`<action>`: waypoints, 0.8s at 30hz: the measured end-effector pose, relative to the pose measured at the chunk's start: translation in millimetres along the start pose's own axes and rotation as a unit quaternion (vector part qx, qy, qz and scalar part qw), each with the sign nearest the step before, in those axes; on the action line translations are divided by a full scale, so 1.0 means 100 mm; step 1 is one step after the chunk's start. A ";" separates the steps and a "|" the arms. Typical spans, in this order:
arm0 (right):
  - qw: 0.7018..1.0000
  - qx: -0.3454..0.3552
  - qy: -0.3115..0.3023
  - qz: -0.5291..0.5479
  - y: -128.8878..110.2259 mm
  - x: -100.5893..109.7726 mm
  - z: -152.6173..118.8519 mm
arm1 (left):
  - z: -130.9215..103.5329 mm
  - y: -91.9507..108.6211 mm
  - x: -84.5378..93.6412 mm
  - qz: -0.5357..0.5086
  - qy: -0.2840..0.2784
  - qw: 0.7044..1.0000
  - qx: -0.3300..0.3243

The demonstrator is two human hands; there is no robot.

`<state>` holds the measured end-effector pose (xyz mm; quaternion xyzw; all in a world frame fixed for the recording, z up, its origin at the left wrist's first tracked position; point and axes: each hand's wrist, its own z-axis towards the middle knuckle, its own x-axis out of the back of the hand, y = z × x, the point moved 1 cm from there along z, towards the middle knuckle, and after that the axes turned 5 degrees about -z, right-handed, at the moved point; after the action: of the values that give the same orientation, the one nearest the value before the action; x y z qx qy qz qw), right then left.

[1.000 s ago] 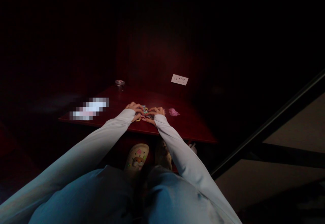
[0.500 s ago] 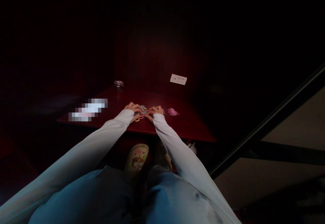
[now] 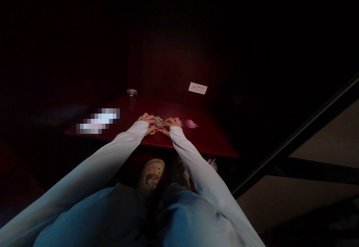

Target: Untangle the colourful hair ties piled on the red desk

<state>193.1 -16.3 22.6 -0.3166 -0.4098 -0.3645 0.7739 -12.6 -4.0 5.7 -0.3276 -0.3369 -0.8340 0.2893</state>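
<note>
A small pile of colourful hair ties (image 3: 159, 120) lies near the front of the dark red table. My left hand (image 3: 148, 120) is at the pile's left side, fingers bent and tips down among the rings. From the right, my right hand (image 3: 171, 123) reaches in with curled fingers, its thumb close to the left hand's fingertips. A yellow ring (image 3: 153, 132) shows below my left fingers. What either hand pinches is too small to make out. Right of my right hand lies a pink bundle of thin bands (image 3: 192, 124), with a few purple ones partly hidden by the hand.
A clear lidded jar (image 3: 132, 94) stands at the table's back left. A blurred-out pale object (image 3: 98, 121) lies at the left edge. A white socket panel (image 3: 198, 88) is on the back wall. Below the table's front edge (image 3: 213, 153) are my clogs (image 3: 152, 174).
My right thumb has shifted slightly inward and down at the pile, and the fingers have moved a little. My left hand stays nearly in place.
</note>
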 end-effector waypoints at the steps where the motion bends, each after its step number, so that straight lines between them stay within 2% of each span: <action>1: 1.000 0.002 0.000 0.005 0.00 0.00 0.00 | 0.00 0.00 0.00 0.000 0.000 1.000 0.003; 14: 1.000 0.004 -0.017 -0.005 0.03 -0.03 0.04 | 0.00 0.00 0.00 -0.008 0.000 1.000 0.000; 24: 1.000 0.000 0.009 -0.028 0.00 0.01 0.03 | -0.01 -0.01 -0.02 0.003 0.013 1.000 -0.014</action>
<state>191.7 -14.2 25.0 -0.3019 -0.4113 -0.3891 0.7670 -12.1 -3.5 3.4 -0.3216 -0.3207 -0.8418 0.2916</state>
